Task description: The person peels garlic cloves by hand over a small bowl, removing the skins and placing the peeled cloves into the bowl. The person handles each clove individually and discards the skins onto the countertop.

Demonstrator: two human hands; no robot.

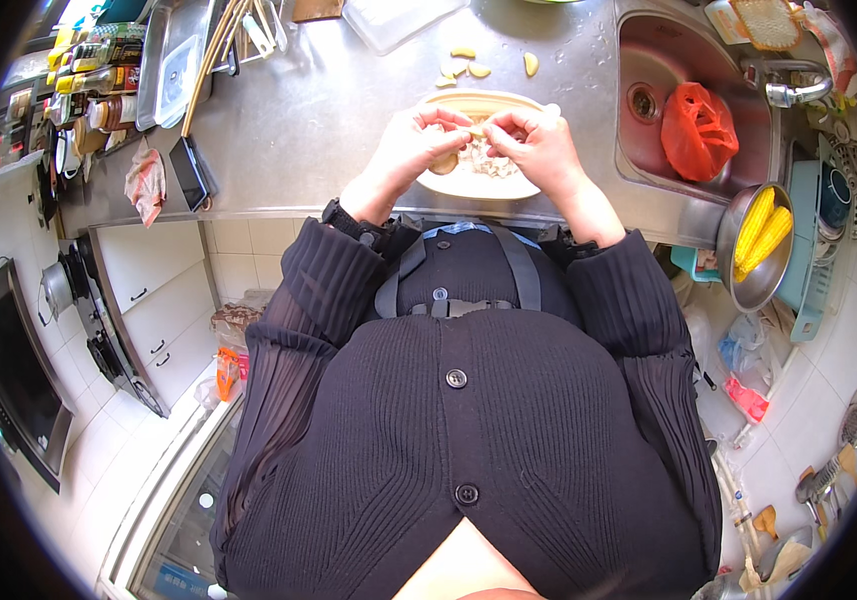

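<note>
Over a pale oval tray (482, 192) at the counter's front edge, both hands meet and pinch a small pale piece between the fingertips. My left hand (422, 139) is at the tray's left side, my right hand (537, 142) at its right. Whitish crumpled bits (490, 163) lie in the tray; what they are is unclear. A brownish round piece (443, 163) sits below my left fingers. Behind the tray, several pale yellow wedges (479, 70) rest on the steel counter, with one wedge (530, 64) apart to the right.
The steel sink (635, 150) at right holds a red plastic bag (698, 133). Corn cobs (762, 232) lie in a metal bowl (745, 296) at its front corner. Leftward are a phone (188, 172), a cloth (146, 184), chopsticks (207, 67) and bottles (110, 79). A translucent lid (398, 19) lies at the back.
</note>
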